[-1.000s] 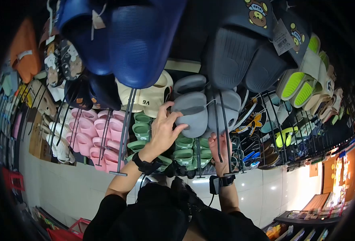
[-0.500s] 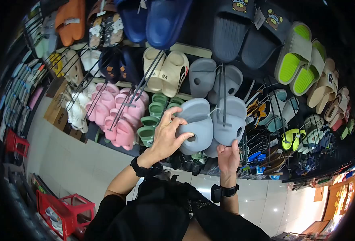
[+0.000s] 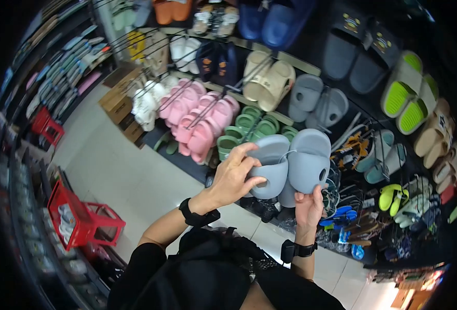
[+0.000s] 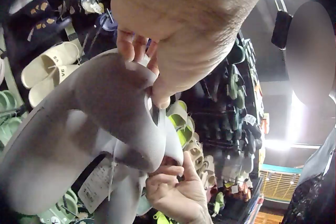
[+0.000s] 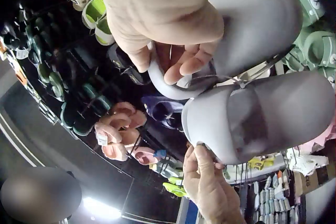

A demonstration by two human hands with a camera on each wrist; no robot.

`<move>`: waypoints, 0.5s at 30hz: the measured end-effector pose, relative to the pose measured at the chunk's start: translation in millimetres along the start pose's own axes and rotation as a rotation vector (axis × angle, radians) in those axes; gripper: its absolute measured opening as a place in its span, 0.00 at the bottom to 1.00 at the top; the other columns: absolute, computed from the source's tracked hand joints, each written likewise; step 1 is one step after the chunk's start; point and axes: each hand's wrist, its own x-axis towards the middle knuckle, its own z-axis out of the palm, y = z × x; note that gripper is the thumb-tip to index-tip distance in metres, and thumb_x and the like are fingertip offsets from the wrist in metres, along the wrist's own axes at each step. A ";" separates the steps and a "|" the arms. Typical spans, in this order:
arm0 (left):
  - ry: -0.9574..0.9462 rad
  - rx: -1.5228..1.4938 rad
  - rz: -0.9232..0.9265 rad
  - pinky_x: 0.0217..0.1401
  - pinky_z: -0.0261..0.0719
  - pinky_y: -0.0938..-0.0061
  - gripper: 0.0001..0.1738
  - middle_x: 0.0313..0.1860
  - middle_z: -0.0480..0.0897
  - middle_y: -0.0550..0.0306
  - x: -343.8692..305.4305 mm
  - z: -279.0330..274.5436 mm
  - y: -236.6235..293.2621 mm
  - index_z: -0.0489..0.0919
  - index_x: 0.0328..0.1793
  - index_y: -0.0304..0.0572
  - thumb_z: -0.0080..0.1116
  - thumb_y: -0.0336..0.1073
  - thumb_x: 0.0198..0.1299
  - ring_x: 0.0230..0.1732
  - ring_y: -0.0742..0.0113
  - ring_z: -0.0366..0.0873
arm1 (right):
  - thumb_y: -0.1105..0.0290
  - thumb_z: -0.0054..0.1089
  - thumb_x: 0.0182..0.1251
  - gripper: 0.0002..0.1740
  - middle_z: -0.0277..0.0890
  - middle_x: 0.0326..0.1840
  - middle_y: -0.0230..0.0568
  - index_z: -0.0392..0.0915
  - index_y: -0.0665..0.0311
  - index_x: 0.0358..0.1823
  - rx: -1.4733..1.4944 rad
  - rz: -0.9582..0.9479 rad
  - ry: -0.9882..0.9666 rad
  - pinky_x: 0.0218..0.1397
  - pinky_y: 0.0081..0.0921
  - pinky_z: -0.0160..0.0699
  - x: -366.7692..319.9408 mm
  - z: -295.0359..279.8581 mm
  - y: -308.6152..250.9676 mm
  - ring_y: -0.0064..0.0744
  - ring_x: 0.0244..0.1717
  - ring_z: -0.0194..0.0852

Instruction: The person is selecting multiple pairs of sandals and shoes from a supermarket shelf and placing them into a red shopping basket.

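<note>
A pair of light grey slide slippers, the left slipper (image 3: pixel 270 181) and the right slipper (image 3: pixel 307 163), is joined by a thin loop and held up in front of the rack. My left hand (image 3: pixel 233 175) grips the left slipper by the side of its strap, the thumb near the strap's round hole. With thumb and fingers, my right hand (image 3: pixel 309 207) pinches the right slipper's strap at its lower edge. A white paper tag (image 4: pixel 97 184) hangs by the pair in the left wrist view. More grey footwear shows partly hidden behind the pair.
Another grey pair (image 3: pixel 305 97) hangs above the held one, with cream slides (image 3: pixel 270 82) beside it. Pink slippers (image 3: pixel 203 137) and green slippers (image 3: pixel 246 124) hang to the left on metal hooks. Red stools (image 3: pixel 102 225) and cardboard boxes (image 3: pixel 121 111) stand on the tiled floor.
The grey pair has come off the rack hook and out toward the body, held by both hands. The head view has turned left, showing more floor and the red stools.
</note>
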 end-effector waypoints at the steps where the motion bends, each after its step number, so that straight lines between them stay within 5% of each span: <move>1: -0.015 -0.002 -0.042 0.35 0.72 0.72 0.20 0.51 0.67 0.51 -10.3 -8.3 2.8 0.75 0.35 0.36 0.70 0.37 0.38 0.35 0.62 0.71 | 0.60 0.51 0.63 0.14 0.73 0.32 0.38 0.71 0.65 0.39 -0.009 0.025 0.000 0.32 0.25 0.62 -5.6 3.0 5.6 0.29 0.27 0.65; 12: 0.083 0.196 -0.368 0.36 0.74 0.69 0.18 0.45 0.68 0.53 -147.3 -148.7 -23.6 0.74 0.35 0.36 0.66 0.39 0.42 0.39 0.58 0.73 | 0.61 0.51 0.64 0.10 0.70 0.29 0.34 0.72 0.61 0.34 -0.078 0.409 -0.090 0.27 0.24 0.59 -40.8 81.7 140.0 0.29 0.25 0.62; 15: 0.111 0.190 -0.553 0.34 0.74 0.68 0.18 0.44 0.68 0.53 -195.4 -207.8 -33.4 0.73 0.36 0.37 0.65 0.39 0.43 0.36 0.58 0.75 | 0.61 0.52 0.64 0.14 0.65 0.21 0.32 0.69 0.60 0.23 -0.108 0.601 -0.214 0.25 0.21 0.55 -60.4 127.9 196.7 0.24 0.20 0.56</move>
